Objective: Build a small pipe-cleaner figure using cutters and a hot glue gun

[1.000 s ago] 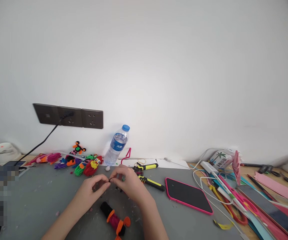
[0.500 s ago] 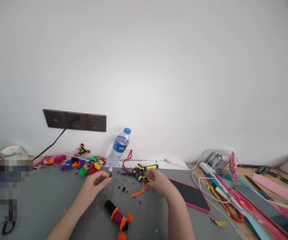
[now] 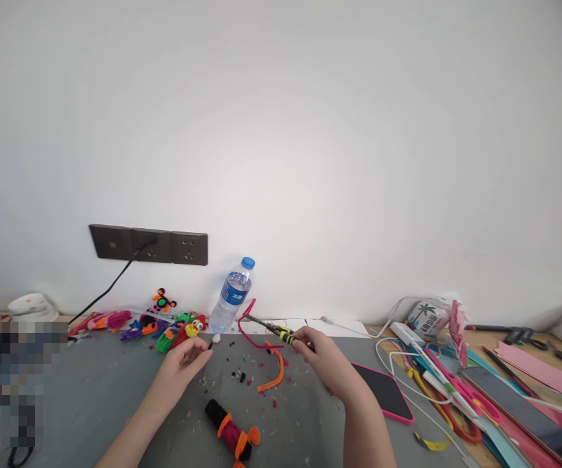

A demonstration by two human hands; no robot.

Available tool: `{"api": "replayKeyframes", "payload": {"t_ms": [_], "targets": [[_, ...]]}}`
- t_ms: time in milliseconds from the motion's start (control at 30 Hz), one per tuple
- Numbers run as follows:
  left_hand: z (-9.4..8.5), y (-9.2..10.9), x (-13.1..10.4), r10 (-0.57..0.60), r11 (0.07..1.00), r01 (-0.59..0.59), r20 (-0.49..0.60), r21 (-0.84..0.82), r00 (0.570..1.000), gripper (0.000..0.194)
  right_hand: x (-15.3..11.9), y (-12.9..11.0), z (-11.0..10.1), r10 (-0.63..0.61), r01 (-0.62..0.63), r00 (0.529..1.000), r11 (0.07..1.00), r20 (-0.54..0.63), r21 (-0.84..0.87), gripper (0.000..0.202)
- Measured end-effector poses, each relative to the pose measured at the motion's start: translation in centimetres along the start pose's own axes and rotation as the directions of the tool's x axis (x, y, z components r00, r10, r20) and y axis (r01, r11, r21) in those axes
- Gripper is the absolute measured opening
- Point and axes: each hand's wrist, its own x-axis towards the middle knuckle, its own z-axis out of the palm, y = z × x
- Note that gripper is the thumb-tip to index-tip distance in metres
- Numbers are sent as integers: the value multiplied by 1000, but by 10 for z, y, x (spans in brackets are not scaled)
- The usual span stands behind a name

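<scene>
Between the thumb and forefinger of my left hand (image 3: 183, 364) a short black piece of pipe cleaner (image 3: 210, 345) is pinched, its tip just showing. My right hand (image 3: 317, 354) is closed around the yellow-and-black handles of the pliers (image 3: 281, 333), whose dark jaws point left toward the bottle. Beneath the pliers lie a bent magenta pipe cleaner (image 3: 251, 339) and a curved orange pipe cleaner (image 3: 279, 370). In front of my hands rests a figure of black, magenta and orange pipe cleaner (image 3: 232, 432). A white pompom (image 3: 216, 338) sits just beyond my left fingertips.
A water bottle (image 3: 233, 296) leans against the wall. Several colourful pipe-cleaner figures (image 3: 164, 325) lie at the back left. Fuzzy scraps dot the grey mat (image 3: 164, 442). On the right are a pink-edged phone (image 3: 383, 393), white cables, scissors (image 3: 463, 422) and coloured paper (image 3: 538, 370).
My right hand has lifted the pliers off the mat, and they now look closed, pointing left. The magenta pipe cleaner beneath shows more fully. My left hand keeps its pinch.
</scene>
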Motion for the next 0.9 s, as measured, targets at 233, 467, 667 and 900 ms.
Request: {"api": "replayKeyframes", "payload": {"t_ms": [233, 467, 667, 900], "targets": [[0, 4, -3, 7, 1000, -6, 38, -29, 999, 37, -2, -19, -22, 48, -2, 971, 981, -234, 193, 30], [1, 3, -2, 30, 997, -26, 50, -72, 998, 33, -2, -15, -28, 132, -66, 929, 979, -346, 195, 38], [3, 7, -1, -21, 998, 26, 84, -65, 996, 36, -13, -26, -31, 86, -94, 992, 993, -96, -75, 30], [5, 2, 0, -35, 996, 43, 100, -81, 994, 34, -21, -31, -18, 202, -181, 963, 975, 177, -128, 7]]}}
